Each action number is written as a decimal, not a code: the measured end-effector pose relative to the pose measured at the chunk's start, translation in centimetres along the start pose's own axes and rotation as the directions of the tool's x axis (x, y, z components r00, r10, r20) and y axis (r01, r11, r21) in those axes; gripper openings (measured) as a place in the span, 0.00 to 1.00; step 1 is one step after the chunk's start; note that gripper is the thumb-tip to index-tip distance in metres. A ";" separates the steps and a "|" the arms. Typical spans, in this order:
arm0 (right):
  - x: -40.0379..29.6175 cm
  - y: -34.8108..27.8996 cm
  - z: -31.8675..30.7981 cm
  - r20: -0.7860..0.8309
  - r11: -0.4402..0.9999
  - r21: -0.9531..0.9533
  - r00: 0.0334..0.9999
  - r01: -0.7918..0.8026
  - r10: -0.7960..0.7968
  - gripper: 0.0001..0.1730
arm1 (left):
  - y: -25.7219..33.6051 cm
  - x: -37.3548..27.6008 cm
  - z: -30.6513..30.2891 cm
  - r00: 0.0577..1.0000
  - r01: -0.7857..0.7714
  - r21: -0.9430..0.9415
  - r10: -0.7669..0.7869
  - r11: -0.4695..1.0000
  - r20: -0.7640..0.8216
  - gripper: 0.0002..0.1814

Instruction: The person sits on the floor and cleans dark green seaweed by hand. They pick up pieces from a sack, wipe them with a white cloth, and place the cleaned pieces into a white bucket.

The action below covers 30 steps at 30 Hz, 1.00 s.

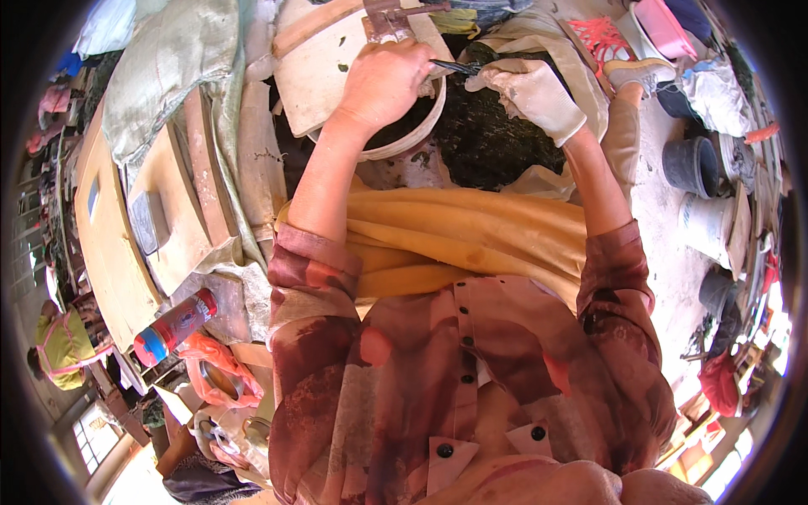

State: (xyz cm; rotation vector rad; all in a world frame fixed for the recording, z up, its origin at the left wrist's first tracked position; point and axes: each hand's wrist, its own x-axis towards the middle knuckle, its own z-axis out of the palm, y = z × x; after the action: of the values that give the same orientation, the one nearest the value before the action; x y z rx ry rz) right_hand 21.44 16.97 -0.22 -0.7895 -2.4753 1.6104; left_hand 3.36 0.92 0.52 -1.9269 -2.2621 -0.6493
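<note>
A dark wet strand (456, 66), seemingly seaweed, stretches between my two hands. My bare left hand (390, 77) grips its one end, above the edge of a pale board (315, 76). On the right, my right hand (529, 95), in a soiled white glove, pinches the other end. A rusty metal fixture (386, 24) sits on the board just beyond my left hand. Below that hand is a white bucket (410, 144) with dark contents, partly covered by the board. A dark wet heap (499, 142) lies in an open pale sack (536, 180) under my right hand.
An ochre apron (467, 227) covers my lap. At left are a woven sack (170, 76), wooden boards (167, 196) and a red-and-blue bottle (175, 327). A person's shoe (637, 72) and black buckets (691, 167) are at right. Another person (63, 347) is far left.
</note>
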 end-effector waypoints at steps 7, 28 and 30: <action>9.5 4.5 3.0 -0.056 0.734 -0.352 0.770 0.580 -0.636 0.12 | -3.8 0.6 0.5 0.945 0.309 0.110 -0.318 0.945 0.078 0.11; 3.5 0.0 -0.8 0.069 0.985 -0.046 0.983 -0.166 0.169 0.20 | -5.4 -2.0 1.0 0.698 0.403 0.373 -0.544 0.836 0.465 0.18; 5.7 -2.9 -3.1 -0.007 0.993 -0.088 0.996 0.083 -0.084 0.20 | -4.8 -1.9 0.4 0.744 0.410 0.386 -0.548 0.827 0.384 0.19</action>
State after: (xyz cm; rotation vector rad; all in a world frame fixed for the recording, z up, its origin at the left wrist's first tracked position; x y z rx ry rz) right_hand 16.55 21.28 2.53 -0.6926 -2.5497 1.4758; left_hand -0.82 -1.16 -1.74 -1.4732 -3.0046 0.1693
